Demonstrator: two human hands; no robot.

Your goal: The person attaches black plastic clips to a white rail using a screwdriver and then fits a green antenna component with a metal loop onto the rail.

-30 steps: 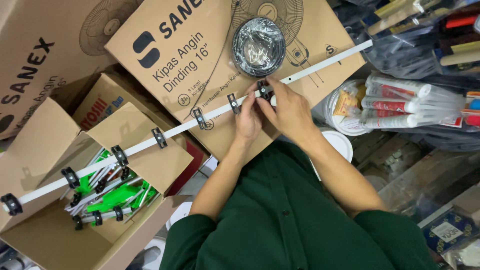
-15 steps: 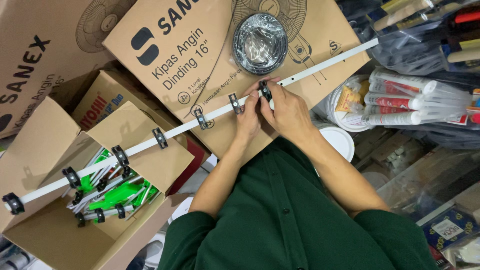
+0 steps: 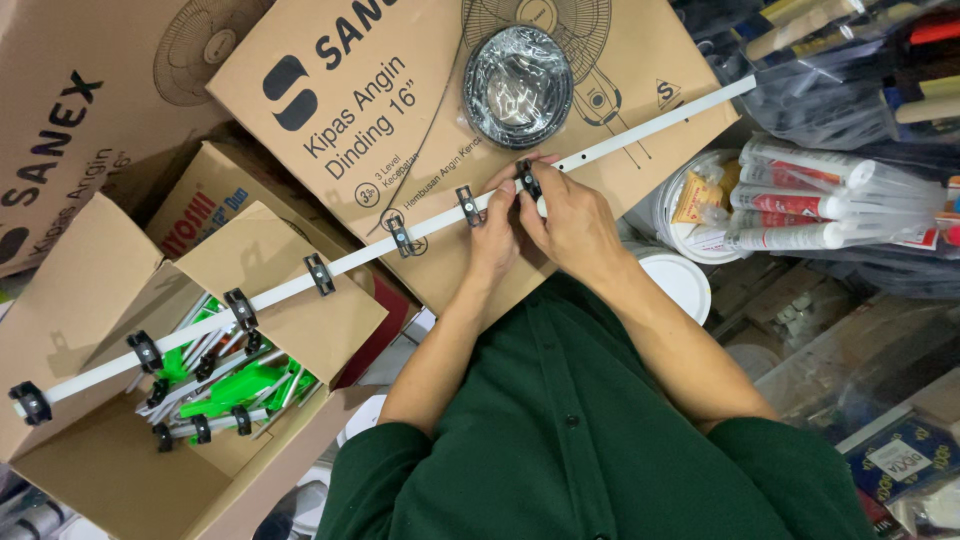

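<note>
Fitting of clips onto a long white strip (image 3: 620,135), seen from above. The strip lay slantwise across the large cardboard fan box (image 3: 400,150), its far end reaching toward the upper right and its near end over the open carton (image 3: 110,400) at lower left. Six black clips sat spaced along it, from the end clip (image 3: 30,402) upward. The seventh black clip (image 3: 527,180) stood at the middle of the strip, where both hands met. The left hand (image 3: 497,235) was closed narrowly about the strip just below this clip, steadying it; the right hand (image 3: 572,222) had its fingertips pinched on the clip itself. The step in hand appeared to be the seating of this clip on the strip; whether it had snapped fully home could not be told, since the fingers covered its base. The next move would likely call for a firm squeeze with the strip held square. A wrapped black coil (image 3: 517,85) rested on the box above; sealant tubes (image 3: 800,205) lay to the right; further clipped strips with green parts (image 3: 235,385) filled the carton.
</note>
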